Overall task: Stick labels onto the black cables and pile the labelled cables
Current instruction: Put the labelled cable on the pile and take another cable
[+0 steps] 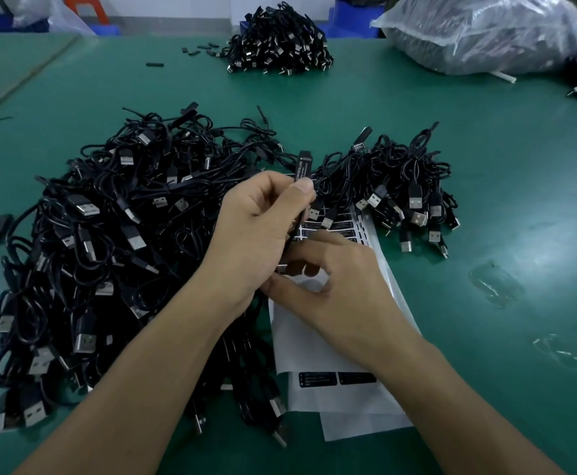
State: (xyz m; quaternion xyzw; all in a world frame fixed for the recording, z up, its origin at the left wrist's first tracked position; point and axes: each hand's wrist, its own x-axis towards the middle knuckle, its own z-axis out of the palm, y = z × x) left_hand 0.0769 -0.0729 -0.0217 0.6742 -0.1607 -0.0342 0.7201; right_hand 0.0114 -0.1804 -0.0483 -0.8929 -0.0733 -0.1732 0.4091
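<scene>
**While One Cable Is Held Upright, a Label Is Pinched Beneath It**

Where the two hands meet above the green desk [486,200], a black cable [303,166] is held by the left hand [263,231]. Its flat end is pinched between the thumb and the curled fingers and is pointed up and away, with white print seen on the part above the thumb. Just below, the right hand [335,282] is kept with its fingers curled. A small black label [284,269] is pinched between its thumb and forefinger, close against the heel of the left hand. Whether the label is already touching the cable cannot be told, since that spot is hidden by the fingers.

A white label sheet [314,341] is laid on the desk under the right hand and wrist. Two black labels are seen near its lower edge and a row of them at its far end. A large heap of black cables [108,234] is spread to the left of the hands, reaching down beside the left forearm. A smaller heap [410,186] is piled just beyond the sheet, to the right, with its plugs turned towards the near side. A third heap [277,39] is set at the far edge of the desk, well apart, and a clear plastic bag [486,32] is lying at the far right. Scraps of clear film [496,286] are scattered to the right of the sheet.
</scene>
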